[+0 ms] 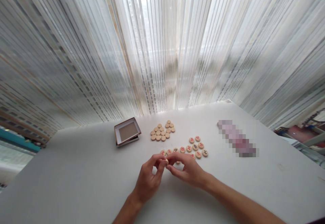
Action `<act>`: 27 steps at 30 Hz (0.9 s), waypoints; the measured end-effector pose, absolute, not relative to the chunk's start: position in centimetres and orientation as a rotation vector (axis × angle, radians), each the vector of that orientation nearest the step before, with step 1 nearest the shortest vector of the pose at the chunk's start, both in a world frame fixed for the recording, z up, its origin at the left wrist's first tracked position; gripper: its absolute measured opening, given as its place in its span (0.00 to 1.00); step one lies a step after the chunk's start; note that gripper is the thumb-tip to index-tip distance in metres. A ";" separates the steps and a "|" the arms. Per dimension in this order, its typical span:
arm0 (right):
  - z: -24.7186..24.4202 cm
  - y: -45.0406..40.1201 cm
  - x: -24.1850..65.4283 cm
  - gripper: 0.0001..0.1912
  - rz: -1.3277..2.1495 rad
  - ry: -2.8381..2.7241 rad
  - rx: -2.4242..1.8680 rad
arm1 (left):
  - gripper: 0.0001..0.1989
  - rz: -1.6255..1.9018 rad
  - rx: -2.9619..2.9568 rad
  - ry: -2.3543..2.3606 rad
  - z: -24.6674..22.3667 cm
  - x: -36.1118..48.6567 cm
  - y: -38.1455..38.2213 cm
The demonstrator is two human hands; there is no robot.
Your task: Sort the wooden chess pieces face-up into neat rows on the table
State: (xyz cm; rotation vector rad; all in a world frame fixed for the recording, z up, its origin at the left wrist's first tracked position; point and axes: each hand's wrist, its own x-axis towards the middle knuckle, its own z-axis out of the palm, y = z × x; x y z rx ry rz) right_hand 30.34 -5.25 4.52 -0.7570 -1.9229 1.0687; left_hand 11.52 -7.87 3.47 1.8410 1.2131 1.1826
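Observation:
Between my fingertips is one round wooden piece (pixel 166 162), just in front of the marked pieces. My left hand (pixel 149 176) pinches it from the left, and my right hand (pixel 189 169) has its thumb and fingers at its right side. Several wooden discs with red or black characters (pixel 189 148) lie in rows beyond and to the right of my hands; my right hand partly hides some. Farther back, a group of plain-faced wooden discs (pixel 158 133) lies on the white table (pixel 88 180).
An open shallow box (pixel 127 131) with a brown rim rests at the back left, tilted on something beneath it. At the right lies a blurred pinkish long object (pixel 236 137). Striped sheer curtains (pixel 162 47) hang behind the table's far edge.

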 end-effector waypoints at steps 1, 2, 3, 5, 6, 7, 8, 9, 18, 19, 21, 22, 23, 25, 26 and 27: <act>4.6 -5.2 30.4 0.11 1.066 -1.923 -0.755 | 0.05 1.179 1.823 1.209 3.5 11.5 -7.9; 4.6 -5.2 30.4 0.11 1.063 -1.923 -0.753 | 0.06 1.177 1.804 1.203 3.5 11.6 -7.9; 4.6 -5.2 30.4 0.11 1.061 -1.922 -0.750 | 0.06 1.175 1.785 1.195 3.5 11.6 -7.9; 4.6 -5.2 30.4 0.11 1.060 -1.922 -0.748 | 0.07 1.173 1.749 1.178 3.4 11.6 -8.0; 4.6 -5.1 30.4 0.11 1.059 -1.921 -0.748 | 0.07 1.173 1.733 1.170 3.4 11.6 -8.0; 4.6 -5.1 30.4 0.11 1.059 -1.920 -0.746 | 0.08 1.173 1.719 1.162 3.4 11.7 -8.0; 4.5 -5.1 30.4 0.11 1.060 -1.917 -0.745 | 0.08 1.172 1.709 1.154 3.4 11.7 -8.0; 4.5 -5.1 30.4 0.11 1.060 -1.912 -0.745 | 0.08 1.171 1.704 1.148 3.4 11.7 -8.0; 4.3 -5.1 30.4 0.12 1.070 -1.890 -0.772 | 0.09 1.156 1.735 1.103 3.7 11.6 -8.0; 4.3 -5.1 30.4 0.12 1.073 -1.888 -0.778 | 0.09 1.157 1.739 1.099 3.8 11.6 -8.0; 4.3 -5.1 30.4 0.12 1.081 -1.884 -0.785 | 0.09 1.161 1.748 1.100 3.8 11.6 -8.0; 4.3 -5.1 30.4 0.12 1.084 -1.883 -0.785 | 0.09 1.162 1.752 1.103 3.8 11.6 -8.0; 4.3 -5.1 30.4 0.12 1.086 -1.884 -0.783 | 0.09 1.165 1.756 1.107 3.8 11.6 -7.9; 4.2 -5.1 30.3 0.12 1.084 -1.889 -0.782 | 0.09 1.165 1.762 1.118 3.7 11.6 -7.9; 4.2 -5.1 30.3 0.12 1.079 -1.891 -0.783 | 0.09 1.166 1.763 1.123 3.7 11.6 -7.9; 4.2 -5.1 30.3 0.12 1.073 -1.893 -0.787 | 0.09 1.167 1.762 1.128 3.7 11.7 -7.9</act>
